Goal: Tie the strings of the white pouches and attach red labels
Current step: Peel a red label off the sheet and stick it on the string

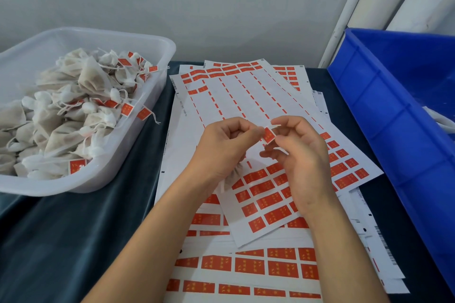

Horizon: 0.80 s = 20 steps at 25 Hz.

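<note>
Left hand (222,145): pinches small red paper label (268,135), steadying it.
Right hand (299,155): at 3 o'clock, pinches thin white string (276,126) for sticking.

Yellow markings on the red labels (268,135) and small print edging the label sheets (246,96) stay too blurred to read.

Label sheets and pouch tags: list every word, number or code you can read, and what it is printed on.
No text can be read for certain.
Red labels: yellow marks, blurred.
Top label sheet, left edge: a line of digits, too small.
Sheet edges at right: barcodes, unreadable.
Pouch tags in the clear tub: blurred.
</note>
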### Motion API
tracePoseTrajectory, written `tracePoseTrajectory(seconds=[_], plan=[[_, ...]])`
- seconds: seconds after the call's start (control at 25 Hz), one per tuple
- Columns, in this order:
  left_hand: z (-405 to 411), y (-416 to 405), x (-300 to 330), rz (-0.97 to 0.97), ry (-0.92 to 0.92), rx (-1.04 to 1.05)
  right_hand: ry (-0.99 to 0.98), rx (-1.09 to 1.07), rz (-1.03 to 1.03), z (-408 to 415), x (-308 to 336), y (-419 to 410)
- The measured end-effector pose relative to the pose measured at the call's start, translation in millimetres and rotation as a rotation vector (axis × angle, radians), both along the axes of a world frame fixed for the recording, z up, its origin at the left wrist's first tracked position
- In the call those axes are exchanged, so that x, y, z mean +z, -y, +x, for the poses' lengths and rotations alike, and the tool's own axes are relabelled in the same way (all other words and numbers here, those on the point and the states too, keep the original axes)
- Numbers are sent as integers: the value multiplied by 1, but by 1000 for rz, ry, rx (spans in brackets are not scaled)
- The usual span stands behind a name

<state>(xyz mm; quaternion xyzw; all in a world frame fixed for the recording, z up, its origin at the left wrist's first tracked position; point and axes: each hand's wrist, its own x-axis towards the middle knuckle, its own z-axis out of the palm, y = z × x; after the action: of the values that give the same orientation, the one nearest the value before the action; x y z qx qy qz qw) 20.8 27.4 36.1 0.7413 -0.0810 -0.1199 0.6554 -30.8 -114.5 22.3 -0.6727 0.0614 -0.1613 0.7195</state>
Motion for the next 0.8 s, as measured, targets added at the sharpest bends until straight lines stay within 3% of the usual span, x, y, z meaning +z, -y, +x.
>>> tracePoseTrajectory(seconds=[0.28,0.4,0.8], plan=[[0,1,-1,-9,-16,-11,17,-76,-102,0,0,-2],[-1,-1,-2,29,24,-27,-19,-72,-60,0,-1,-2],[0,-2,-4,77,115,-15,-67,-89,-197,-1,1,-5]])
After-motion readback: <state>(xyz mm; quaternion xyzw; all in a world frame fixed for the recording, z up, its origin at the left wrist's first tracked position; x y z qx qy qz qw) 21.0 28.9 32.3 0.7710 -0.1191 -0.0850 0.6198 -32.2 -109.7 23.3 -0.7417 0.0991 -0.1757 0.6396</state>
